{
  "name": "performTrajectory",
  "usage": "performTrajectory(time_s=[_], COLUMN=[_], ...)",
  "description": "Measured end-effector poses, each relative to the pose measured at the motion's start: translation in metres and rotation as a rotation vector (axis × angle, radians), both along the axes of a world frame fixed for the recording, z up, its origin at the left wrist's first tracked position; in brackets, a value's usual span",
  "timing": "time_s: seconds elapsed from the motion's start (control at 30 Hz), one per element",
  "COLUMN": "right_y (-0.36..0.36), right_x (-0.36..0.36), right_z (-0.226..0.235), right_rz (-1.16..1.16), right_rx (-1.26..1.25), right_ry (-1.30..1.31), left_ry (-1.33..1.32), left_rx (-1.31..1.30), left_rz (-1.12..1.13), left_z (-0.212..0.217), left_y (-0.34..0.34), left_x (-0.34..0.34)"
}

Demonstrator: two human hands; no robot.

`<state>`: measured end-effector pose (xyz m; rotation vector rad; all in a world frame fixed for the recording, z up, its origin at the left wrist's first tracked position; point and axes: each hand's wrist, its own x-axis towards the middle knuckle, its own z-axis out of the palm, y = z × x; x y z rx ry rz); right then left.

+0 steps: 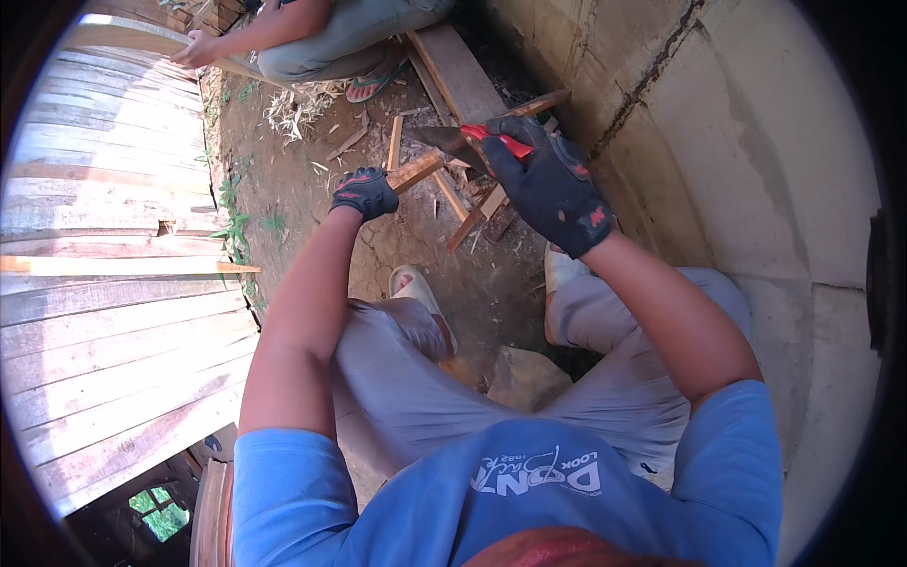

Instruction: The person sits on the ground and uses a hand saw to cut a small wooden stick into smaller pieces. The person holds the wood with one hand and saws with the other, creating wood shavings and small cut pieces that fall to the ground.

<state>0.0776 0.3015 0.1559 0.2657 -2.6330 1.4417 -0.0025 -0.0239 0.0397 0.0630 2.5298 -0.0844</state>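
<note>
My left hand (365, 193), in a black glove with red marks, is closed round the near end of a short wooden stick (417, 171). The stick points up and to the right. In my right hand (553, 180), gloved alike, is the red handle of a handsaw (507, 144). Its dark, broad blade reaches left from the handle, just beyond the stick's far end. Whether blade and stick touch, I cannot tell. Cut wood strips (453, 197) lie on the ground below and between my hands.
Along the right runs a concrete wall (756, 161); a plank surface (113, 321) fills the left. A wide board (460, 76) lies beyond my right hand. At the upper left another person (350, 38) holds a long wooden piece. Wood shavings (298, 109) and a stone (527, 376) are on the ground.
</note>
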Motion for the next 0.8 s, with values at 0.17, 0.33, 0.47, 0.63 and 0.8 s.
performTrajectory(time_s=[0.17,0.33,0.47,0.63,0.8], right_y=[0.009,0.019,0.004,0.019,0.021], right_x=[-0.027,-0.014,-0.023,-0.007,0.008], right_z=[0.021,-0.065,0.017,0.053,0.054], right_rz=[0.067,0.189,0.295,0.117,0.21], right_rx=[0.027,0.445,0.269,0.043,0.305], right_ry=[-0.022,0.615,0.112,-0.155,0.237], left_ry=[-0.05,-0.018,0.1,0.049,-0.047], left_rx=[0.016,0.009,0.001,0.018,-0.013], left_rz=[0.067,-0.026,0.057,0.035,0.053], left_z=[0.015,0.007,-0.022,-0.011,-0.011], left_y=[-0.003,0.006,-0.023,-0.013,-0.021], left_x=[0.004,-0.008,0.009,-0.001,-0.002])
